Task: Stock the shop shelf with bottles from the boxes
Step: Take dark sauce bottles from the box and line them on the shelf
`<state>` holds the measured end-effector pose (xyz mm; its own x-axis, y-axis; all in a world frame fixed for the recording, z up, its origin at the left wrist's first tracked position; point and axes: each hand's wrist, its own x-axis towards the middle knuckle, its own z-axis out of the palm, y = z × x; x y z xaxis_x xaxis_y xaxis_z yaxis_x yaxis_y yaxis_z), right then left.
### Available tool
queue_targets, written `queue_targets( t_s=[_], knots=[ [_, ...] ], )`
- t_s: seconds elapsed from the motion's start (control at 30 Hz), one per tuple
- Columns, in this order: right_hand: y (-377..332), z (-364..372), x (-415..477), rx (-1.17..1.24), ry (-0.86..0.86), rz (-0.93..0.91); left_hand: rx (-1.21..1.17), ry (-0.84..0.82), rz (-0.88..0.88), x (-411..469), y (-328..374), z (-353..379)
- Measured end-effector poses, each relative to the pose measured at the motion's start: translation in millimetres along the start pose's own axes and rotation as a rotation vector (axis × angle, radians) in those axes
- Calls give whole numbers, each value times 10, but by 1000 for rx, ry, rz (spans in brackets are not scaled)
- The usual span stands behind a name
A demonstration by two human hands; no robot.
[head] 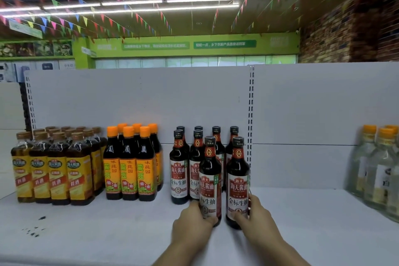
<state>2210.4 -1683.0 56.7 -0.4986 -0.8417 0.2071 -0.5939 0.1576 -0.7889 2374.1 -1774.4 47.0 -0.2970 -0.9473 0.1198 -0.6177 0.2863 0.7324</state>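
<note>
Two dark soy sauce bottles with red and white labels stand upright at the front of the white shelf (108,233). My left hand (194,221) grips the base of the left bottle (210,179). My right hand (257,216) grips the base of the right bottle (237,179). Behind them stand several more bottles of the same kind (179,168) in rows against the back panel. No boxes are in view.
To the left stand orange-capped soy sauce bottles (129,166), and further left, yellow-labelled cooking wine bottles (54,170). Clear bottles with orange caps (380,168) are at the far right. Dark specks (34,228) mark the shelf at front left. A slotted upright (250,114) divides the back panel.
</note>
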Motion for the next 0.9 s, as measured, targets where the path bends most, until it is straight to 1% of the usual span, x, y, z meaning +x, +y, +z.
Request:
queue_targets(
  t_s=[0.27, 0.67, 0.9],
  knots=[
    [94, 38, 387, -51, 28, -4, 30, 51, -12, 281, 107, 184],
    [172, 135, 704, -47, 49, -8, 347, 119, -1, 457, 355, 310],
    [209, 141, 762, -37, 53, -7, 425, 163, -22, 514, 453, 385]
  ],
)
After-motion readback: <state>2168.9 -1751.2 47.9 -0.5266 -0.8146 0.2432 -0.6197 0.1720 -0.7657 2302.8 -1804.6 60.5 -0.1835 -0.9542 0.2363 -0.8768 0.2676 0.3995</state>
